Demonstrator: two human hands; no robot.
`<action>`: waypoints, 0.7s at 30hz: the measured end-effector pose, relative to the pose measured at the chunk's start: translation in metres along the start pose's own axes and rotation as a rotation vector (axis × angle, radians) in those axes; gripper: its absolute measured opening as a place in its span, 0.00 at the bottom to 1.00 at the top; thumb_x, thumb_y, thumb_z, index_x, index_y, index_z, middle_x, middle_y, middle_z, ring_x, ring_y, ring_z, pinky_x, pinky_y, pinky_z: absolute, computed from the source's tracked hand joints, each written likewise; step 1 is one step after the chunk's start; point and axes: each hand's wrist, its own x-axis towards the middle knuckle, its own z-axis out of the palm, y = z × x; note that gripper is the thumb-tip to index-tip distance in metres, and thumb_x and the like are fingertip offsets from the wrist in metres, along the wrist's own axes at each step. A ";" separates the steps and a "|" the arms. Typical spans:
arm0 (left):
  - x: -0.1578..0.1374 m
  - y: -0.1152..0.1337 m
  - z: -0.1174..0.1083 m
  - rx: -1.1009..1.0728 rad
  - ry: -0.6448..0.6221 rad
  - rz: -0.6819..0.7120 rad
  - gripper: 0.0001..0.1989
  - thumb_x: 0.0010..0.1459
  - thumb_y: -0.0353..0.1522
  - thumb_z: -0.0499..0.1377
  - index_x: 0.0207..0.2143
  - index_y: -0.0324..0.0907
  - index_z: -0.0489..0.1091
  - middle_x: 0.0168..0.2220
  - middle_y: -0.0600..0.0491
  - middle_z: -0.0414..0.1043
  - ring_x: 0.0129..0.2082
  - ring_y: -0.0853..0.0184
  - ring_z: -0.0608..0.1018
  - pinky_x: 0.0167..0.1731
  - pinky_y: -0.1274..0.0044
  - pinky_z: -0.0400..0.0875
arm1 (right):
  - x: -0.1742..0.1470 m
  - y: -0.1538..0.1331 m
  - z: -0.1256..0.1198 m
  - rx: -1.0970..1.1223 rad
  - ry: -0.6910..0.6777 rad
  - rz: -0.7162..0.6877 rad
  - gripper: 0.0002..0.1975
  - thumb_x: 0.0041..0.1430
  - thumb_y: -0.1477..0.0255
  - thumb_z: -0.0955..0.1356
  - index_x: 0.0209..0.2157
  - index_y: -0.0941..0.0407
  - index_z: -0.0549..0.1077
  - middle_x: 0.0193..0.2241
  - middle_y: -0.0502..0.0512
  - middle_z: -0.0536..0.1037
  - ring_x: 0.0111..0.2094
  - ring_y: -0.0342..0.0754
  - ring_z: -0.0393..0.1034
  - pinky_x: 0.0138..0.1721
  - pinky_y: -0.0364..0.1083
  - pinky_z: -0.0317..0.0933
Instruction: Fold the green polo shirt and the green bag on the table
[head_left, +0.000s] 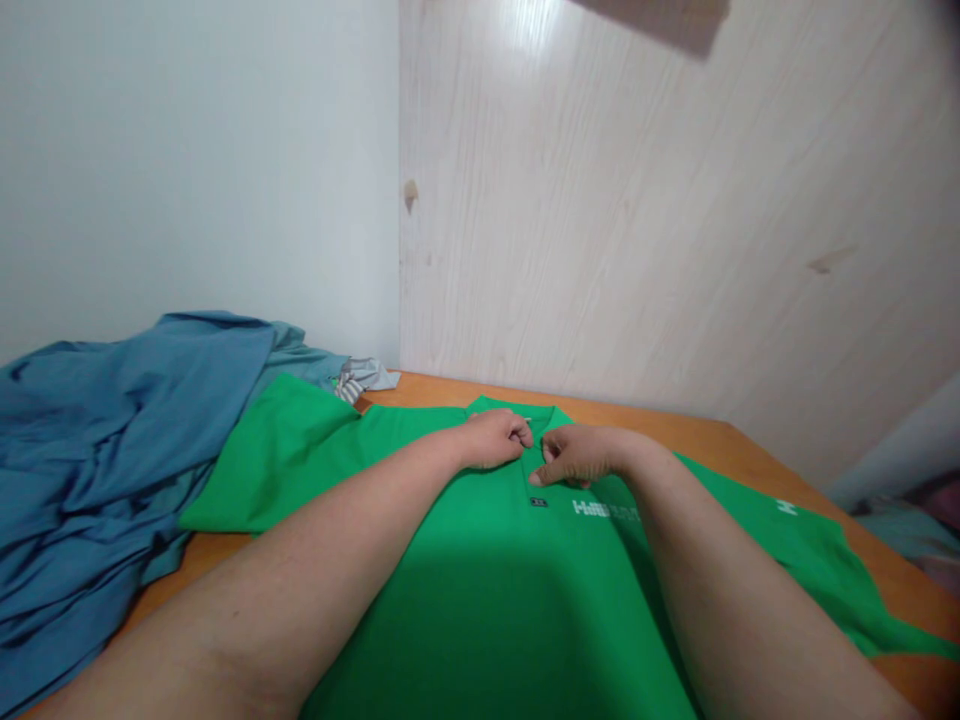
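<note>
A green polo shirt (pixel 480 580) lies spread front up, its collar away from me and its sleeves out to both sides. White lettering and a small dark label mark its chest. At the neck opening, just below the collar, my left hand (pixel 496 438) is closed with curled fingers on the placket's left side. Close beside it, my right hand (pixel 577 455) pinches the placket's right edge, thumb pointing down toward the label. My fingers hide most of the placket's top, so any button there cannot be made out.
Under the shirt is an orange-brown wooden table (pixel 660 420). A heap of blue cloth (pixel 112 430) rises at the left, with a grey striped cloth (pixel 367 377) by its far end. A pale wood-grain panel (pixel 600 220) and a white wall (pixel 195 150) stand behind.
</note>
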 end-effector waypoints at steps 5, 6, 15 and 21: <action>0.001 -0.002 -0.001 -0.009 0.005 0.015 0.14 0.56 0.27 0.55 0.41 0.46 0.77 0.45 0.55 0.77 0.44 0.67 0.76 0.45 0.78 0.68 | 0.009 -0.001 0.005 0.080 0.106 0.039 0.24 0.50 0.48 0.70 0.22 0.53 0.64 0.15 0.48 0.69 0.16 0.43 0.63 0.20 0.43 0.55; 0.001 -0.003 -0.001 -0.011 0.002 0.018 0.14 0.56 0.27 0.55 0.41 0.46 0.77 0.45 0.55 0.77 0.45 0.67 0.76 0.46 0.78 0.68 | 0.009 -0.001 0.005 0.079 0.114 0.038 0.24 0.49 0.48 0.71 0.22 0.53 0.64 0.14 0.48 0.69 0.16 0.43 0.63 0.20 0.43 0.55; 0.002 -0.005 -0.001 -0.028 -0.016 0.016 0.14 0.57 0.28 0.54 0.41 0.46 0.77 0.46 0.55 0.77 0.48 0.66 0.75 0.50 0.76 0.67 | 0.009 -0.001 0.004 0.064 0.085 0.008 0.24 0.47 0.49 0.73 0.24 0.53 0.63 0.15 0.46 0.69 0.17 0.43 0.63 0.20 0.42 0.56; 0.004 -0.008 0.001 -0.023 -0.006 0.036 0.14 0.58 0.28 0.53 0.41 0.46 0.77 0.45 0.56 0.77 0.47 0.67 0.75 0.50 0.78 0.66 | 0.008 0.004 0.004 0.139 0.084 -0.045 0.22 0.51 0.50 0.71 0.24 0.53 0.64 0.16 0.47 0.70 0.18 0.43 0.64 0.20 0.42 0.57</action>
